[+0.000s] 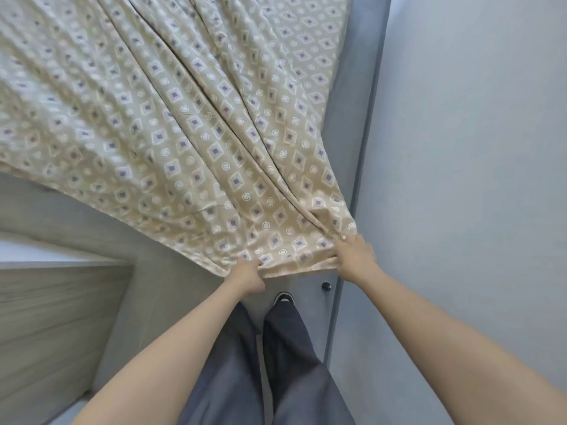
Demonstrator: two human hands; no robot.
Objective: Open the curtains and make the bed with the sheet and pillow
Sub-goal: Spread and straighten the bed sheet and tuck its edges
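- Bare forearms are reaching out over loose grey trousers (pixel 233 363), and both are ending at the lower hem of the curtain (pixel 184 133).
- Curled fingers of the left hand (pixel 245 276) are pinching the hem where it is hanging loose, above a dark shoe (pixel 283 299).
- Just beside the pale wall (pixel 460 148), the right hand (pixel 354 256) is clutching a bunch of gathered folds, fingers wrapped into the cloth.
- Cloth is stretching diagonally from that bunch up and to the left, so the pull seems to be going into the hem rather than the top; a hard tug could be straining whatever is holding it up, which is out of view.
- With so little fabric in the left pinch, the hem could be slipping free if it is dragged sideways.
- A small dark knob (pixel 326 286) is sitting low by the wall, where the swinging hem could be snagging.
- Fabric is looking woven and fairly heavy, beige, printed with diamonds and rings, falling in deep soft pleats.
- At the left, a pale wood-grain bed frame (pixel 61 317) is showing flat, hard panels; sheet and pillow are not in view.
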